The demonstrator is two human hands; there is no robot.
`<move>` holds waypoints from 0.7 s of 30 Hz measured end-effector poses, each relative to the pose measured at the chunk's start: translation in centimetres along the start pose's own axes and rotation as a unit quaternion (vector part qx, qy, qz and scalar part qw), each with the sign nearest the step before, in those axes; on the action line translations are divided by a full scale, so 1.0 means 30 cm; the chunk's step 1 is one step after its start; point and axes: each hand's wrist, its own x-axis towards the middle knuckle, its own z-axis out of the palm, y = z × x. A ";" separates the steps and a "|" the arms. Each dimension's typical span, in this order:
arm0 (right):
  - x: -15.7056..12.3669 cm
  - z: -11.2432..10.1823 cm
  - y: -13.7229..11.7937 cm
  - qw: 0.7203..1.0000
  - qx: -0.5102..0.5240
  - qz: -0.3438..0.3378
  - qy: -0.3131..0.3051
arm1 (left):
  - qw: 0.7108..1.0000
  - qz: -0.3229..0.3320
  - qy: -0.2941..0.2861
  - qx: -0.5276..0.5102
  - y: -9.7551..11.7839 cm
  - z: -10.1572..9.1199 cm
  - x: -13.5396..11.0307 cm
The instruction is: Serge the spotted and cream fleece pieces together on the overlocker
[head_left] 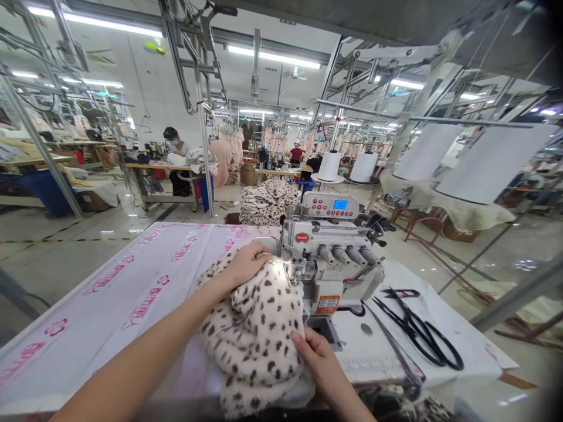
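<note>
A cream plush fabric piece with dark spots [264, 328] lies bunched on the table in front of the overlock sewing machine [334, 252]. Its upper right edge reaches the lit needle area. My left hand [250, 264] is closed on the top of the fabric, just left of the presser foot, fingers curled over the plush. Lower down, my right hand [319, 350] pinches the fabric's right edge between thumb and fingers. The fingertips under the cloth are hidden.
Black scissors [422, 334] and small thread snips [402, 292] lie right of the machine. White thread cones [329, 166] stand behind it. More spotted fabric [268, 202] is piled beyond the table [145, 281]. A co-worker [176, 146] sits at another table.
</note>
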 end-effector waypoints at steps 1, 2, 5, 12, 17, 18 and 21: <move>0.001 -0.001 0.001 1.000 0.001 -0.001 0.001 | 1.000 -0.001 -0.001 -0.006 0.000 0.000 -0.001; 0.003 -0.002 0.002 1.000 0.001 -0.002 0.001 | 1.000 -0.001 -0.002 -0.011 0.000 0.000 -0.002; 0.006 -0.002 -0.002 1.000 0.003 -0.005 -0.001 | 1.000 0.000 -0.007 -0.023 0.007 -0.003 -0.009; 0.010 -0.006 -0.008 1.000 0.000 -0.008 -0.007 | 0.999 -0.008 -0.023 -0.026 0.009 -0.015 -0.014; 0.017 -0.007 -0.005 1.000 0.002 -0.013 -0.016 | 0.999 -0.027 -0.032 -0.021 0.005 -0.010 0.006; 0.017 -0.007 -0.005 1.000 0.001 -0.014 -0.017 | 0.999 -0.031 -0.031 -0.020 0.004 -0.007 0.009; 0.015 -0.008 -0.005 1.000 0.005 -0.015 -0.023 | 0.999 -0.041 -0.025 -0.019 0.003 0.000 0.014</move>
